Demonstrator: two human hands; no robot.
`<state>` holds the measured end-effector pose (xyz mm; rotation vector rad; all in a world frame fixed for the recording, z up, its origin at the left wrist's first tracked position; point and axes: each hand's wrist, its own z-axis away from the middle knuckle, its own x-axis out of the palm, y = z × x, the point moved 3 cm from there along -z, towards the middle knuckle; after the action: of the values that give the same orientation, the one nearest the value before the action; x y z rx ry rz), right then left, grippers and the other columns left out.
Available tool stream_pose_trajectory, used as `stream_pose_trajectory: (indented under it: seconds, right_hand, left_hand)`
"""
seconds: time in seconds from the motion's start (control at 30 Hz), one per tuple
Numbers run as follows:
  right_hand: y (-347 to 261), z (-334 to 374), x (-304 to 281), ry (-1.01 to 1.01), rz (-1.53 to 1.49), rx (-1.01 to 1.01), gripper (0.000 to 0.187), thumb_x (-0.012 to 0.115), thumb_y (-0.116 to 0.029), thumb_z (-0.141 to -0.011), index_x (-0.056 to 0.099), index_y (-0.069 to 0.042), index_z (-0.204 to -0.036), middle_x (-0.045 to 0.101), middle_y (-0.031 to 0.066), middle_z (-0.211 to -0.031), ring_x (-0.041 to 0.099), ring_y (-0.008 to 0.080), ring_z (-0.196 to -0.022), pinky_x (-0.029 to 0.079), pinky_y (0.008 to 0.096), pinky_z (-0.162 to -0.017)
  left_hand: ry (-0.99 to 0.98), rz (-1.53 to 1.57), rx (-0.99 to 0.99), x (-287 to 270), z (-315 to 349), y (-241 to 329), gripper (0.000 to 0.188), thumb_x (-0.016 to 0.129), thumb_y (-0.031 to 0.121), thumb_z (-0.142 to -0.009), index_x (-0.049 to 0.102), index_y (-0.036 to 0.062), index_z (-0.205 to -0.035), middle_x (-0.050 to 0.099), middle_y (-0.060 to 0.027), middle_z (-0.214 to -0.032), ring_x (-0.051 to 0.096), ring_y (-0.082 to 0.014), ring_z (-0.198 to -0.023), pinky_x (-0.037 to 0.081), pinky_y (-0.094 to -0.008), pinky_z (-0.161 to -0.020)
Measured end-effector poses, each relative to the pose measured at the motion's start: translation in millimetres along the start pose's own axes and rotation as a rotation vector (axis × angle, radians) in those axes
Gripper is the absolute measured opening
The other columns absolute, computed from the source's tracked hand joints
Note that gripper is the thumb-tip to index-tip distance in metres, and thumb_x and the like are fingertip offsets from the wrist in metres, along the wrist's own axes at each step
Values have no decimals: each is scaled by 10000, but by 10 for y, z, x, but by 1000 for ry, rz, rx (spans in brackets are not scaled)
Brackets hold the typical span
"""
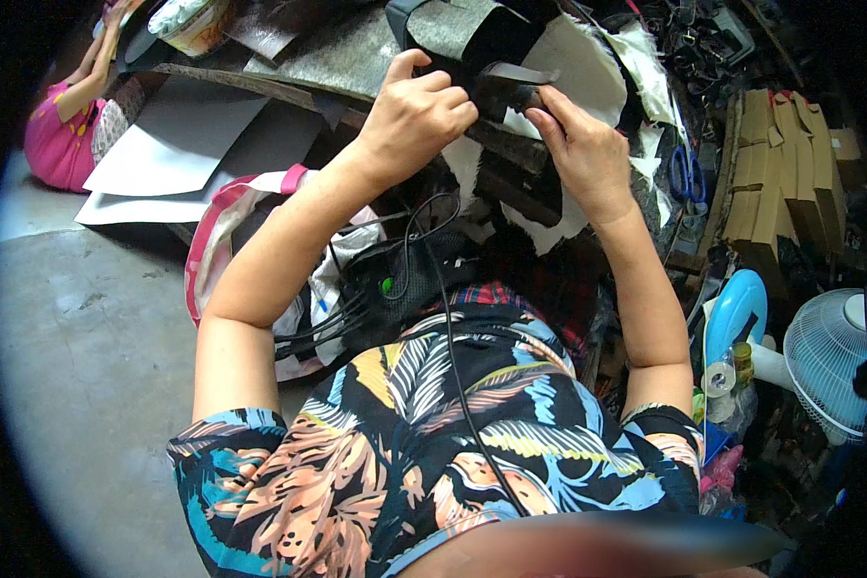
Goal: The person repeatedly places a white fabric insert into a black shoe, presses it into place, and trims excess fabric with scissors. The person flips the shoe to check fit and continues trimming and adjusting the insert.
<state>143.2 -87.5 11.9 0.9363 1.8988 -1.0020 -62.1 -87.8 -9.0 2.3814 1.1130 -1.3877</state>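
Both my hands work close together at the edge of a grey workbench (pixel 347 63) at the top of the view. My left hand (pixel 419 120) is closed, its knuckles up, at a dark, flexible-looking strip (pixel 496 89). My right hand (pixel 583 149) pinches the other end of this strip between thumb and fingers. A narrow, shiny grey curved piece (pixel 520 72) lies along the strip; I cannot tell if it is a blade or part of the strip. A black band (pixel 402 21) loops up beyond my left hand. My fingers hide part of what they hold.
White sheets (pixel 183 135) stick out at the left beside a person in pink (pixel 63 140). A tub (pixel 191 24) stands on the bench. Right of me are blue-handled scissors (pixel 686 173), folded cardboard (pixel 775 178) and a fan (pixel 828 352). A black cable (pixel 450 356) hangs down my front.
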Motion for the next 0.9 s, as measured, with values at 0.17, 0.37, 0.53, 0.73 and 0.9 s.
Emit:
stream_pose_trajectory:
  seconds: [0.17, 0.37, 0.53, 0.73, 0.9]
  right_hand:
    - [180, 118, -149, 209, -343, -52, 295, 653, -346, -965, 703, -144, -1175, 737, 107, -930, 728, 294, -840, 570, 374, -704]
    - [203, 316, -101, 17, -165, 78, 271, 646, -368, -968, 728, -186, -1153, 745, 120, -976, 728, 314, -836, 562, 359, -697]
    - [545, 317, -277, 51, -475, 270, 316, 671, -277, -975, 708, -147, -1261, 764, 88, -913, 710, 149, -755, 528, 289, -665]
    - [636, 125, -600, 226, -537, 51, 342, 698, -270, -970, 708, -106, -1270, 713, 11, -797, 597, 38, -651, 490, 198, -572]
    - [332, -26, -383, 411, -623, -126, 388, 647, -378, -984, 688, -130, -1279, 750, 60, -860, 685, 126, -659, 539, 272, -550]
  left_hand:
    - [9, 7, -1, 8, 1, -37, 35, 654, 131, -778, 625, 149, -767, 596, 29, -752, 629, -149, -789, 425, -424, -996]
    - [17, 21, -52, 51, -116, 36, 83, 638, 112, -800, 667, 146, -869, 638, 23, -836, 631, -165, -905, 397, -450, -1033]
    - [-68, 10, -27, -156, -315, -2, 193, 642, 110, -798, 731, 216, -932, 669, 46, -871, 616, -148, -909, 362, -434, -1064]
    - [-31, 28, 104, -678, -462, -213, 79, 652, 96, -751, 611, 163, -762, 590, 33, -786, 609, -168, -907, 407, -453, -1045]
    - [-118, 48, 126, -806, -586, -219, 72, 619, 177, -733, 555, 185, -701, 520, 41, -736, 561, -156, -882, 370, -468, -1023]
